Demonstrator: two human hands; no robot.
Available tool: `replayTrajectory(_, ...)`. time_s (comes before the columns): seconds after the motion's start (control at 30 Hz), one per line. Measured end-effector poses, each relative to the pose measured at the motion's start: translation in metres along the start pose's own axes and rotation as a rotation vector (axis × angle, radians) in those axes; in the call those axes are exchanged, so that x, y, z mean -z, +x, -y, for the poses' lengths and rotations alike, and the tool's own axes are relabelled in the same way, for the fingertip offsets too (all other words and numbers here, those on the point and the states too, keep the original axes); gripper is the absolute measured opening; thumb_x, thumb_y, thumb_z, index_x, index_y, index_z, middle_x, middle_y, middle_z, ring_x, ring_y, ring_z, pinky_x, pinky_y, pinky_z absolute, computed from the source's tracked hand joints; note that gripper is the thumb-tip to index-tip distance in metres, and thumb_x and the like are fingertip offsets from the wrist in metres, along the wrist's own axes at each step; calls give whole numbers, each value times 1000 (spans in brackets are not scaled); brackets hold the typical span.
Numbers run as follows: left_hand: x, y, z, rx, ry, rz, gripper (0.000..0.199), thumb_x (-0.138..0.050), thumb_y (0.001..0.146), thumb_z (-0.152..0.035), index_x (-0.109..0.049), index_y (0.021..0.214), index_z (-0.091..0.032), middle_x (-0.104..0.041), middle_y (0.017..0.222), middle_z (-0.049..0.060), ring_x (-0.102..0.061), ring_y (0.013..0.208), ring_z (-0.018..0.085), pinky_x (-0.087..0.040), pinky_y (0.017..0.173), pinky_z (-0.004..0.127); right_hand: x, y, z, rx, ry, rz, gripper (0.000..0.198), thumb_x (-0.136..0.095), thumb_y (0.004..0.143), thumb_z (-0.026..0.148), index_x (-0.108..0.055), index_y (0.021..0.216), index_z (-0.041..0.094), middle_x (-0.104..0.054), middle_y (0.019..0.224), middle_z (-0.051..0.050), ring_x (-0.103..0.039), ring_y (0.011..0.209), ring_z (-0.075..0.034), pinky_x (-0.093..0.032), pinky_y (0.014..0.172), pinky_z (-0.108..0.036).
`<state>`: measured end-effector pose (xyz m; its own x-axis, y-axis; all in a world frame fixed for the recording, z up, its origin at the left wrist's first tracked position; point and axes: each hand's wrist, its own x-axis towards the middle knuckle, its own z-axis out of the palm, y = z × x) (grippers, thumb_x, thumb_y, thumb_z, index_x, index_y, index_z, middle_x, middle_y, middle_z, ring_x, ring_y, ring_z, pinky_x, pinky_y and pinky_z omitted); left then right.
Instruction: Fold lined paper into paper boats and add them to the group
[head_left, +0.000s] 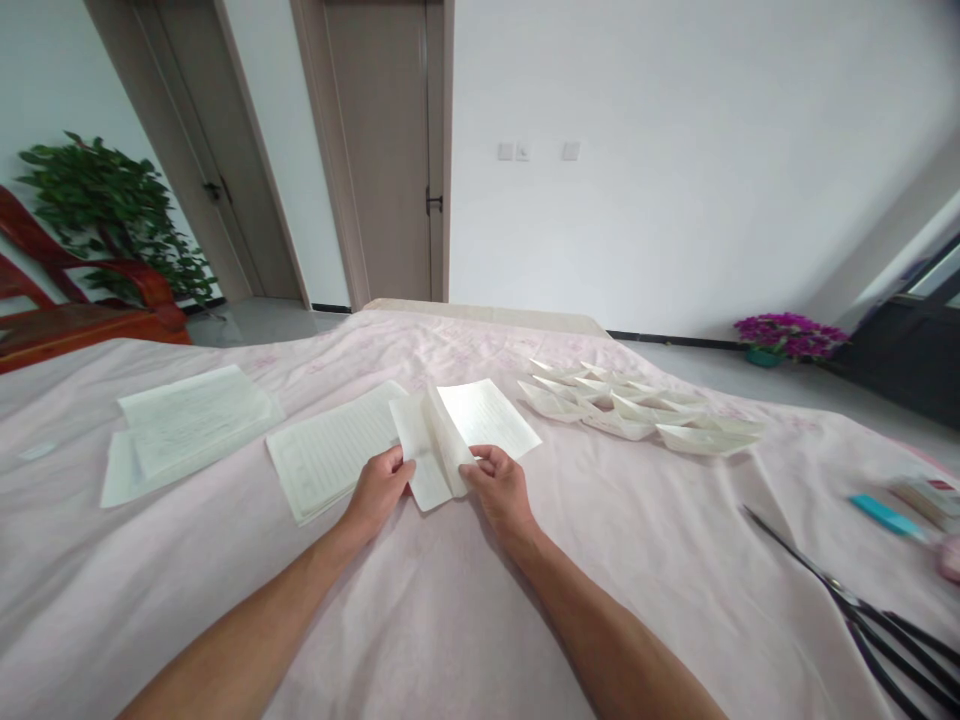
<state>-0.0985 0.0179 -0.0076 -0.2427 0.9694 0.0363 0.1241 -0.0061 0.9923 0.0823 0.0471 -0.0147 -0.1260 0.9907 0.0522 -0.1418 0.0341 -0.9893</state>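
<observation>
Between my two hands is a sheet of paper (pixel 421 450) with a fold standing up along its middle. My left hand (pixel 381 487) pinches its left edge between thumb and fingers. On the other side, my right hand (pixel 499 490) pinches the raised, folded part near its lower right corner. Behind the sheet and to its right lies a lined paper (pixel 491 415). A stack of lined sheets (pixel 322 455) rests just left of the held paper, partly behind my left hand. Several folded paper boats (pixel 626 415) stand grouped to the right.
More written sheets (pixel 187 430) lie at the left of the pink cloth (pixel 420 620). Black-handled scissors (pixel 832 582) lie at the right front, near a blue object (pixel 889 516) and a small box (pixel 930 500). A wooden chair (pixel 90 290) stands at far left.
</observation>
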Motion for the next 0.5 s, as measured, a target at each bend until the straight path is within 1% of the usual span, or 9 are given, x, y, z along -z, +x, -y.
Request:
replayTrajectory(0.13, 0, 0, 0, 6, -67, 22, 29, -63, 74, -41, -66, 84, -14, -66, 66, 0, -64, 62, 19, -51, 60, 28, 1, -2, 4, -10, 34, -41, 29, -75, 63, 29, -57, 83, 17, -64, 65, 3, -54, 55, -12, -42, 53, -24)
replayTrajectory(0.27, 1, -1, -2, 16, -74, 63, 40, -60, 79, -54, -65, 89, -15, -69, 75, 4, -67, 67, 21, -54, 63, 31, 2, -2, 3, 41, -72, -40, 31, -78, 60, 30, -55, 76, 18, -61, 66, 4, -52, 58, -12, -41, 55, -23)
replayTrajectory(0.33, 1, -2, -6, 25, -82, 87, 48, -56, 81, -61, -64, 95, -15, -71, 81, 6, -69, 71, 22, -56, 65, 32, 3, -2, 1, 75, -174, -15, 31, -79, 61, 33, -57, 75, 17, -59, 66, 4, -50, 60, -12, -39, 55, -23)
replayTrajectory(0.4, 1, -2, -11, 53, -98, 116, 54, -54, 82, -65, -63, 105, -17, -73, 89, 8, -70, 73, 23, -57, 66, 34, 3, -1, -1, 99, -273, 25, 30, -79, 63, 37, -60, 75, 16, -58, 67, 4, -48, 61, -12, -38, 55, -22)
replayTrajectory(0.5, -1, 0, -16, 96, -117, 136, 58, -59, 79, -64, -60, 116, -19, -73, 99, 9, -71, 76, 24, -57, 65, 35, 4, -1, -4, 119, -347, 93, 31, -74, 69, 43, -63, 78, 16, -58, 68, 4, -47, 62, -12, -36, 55, -22)
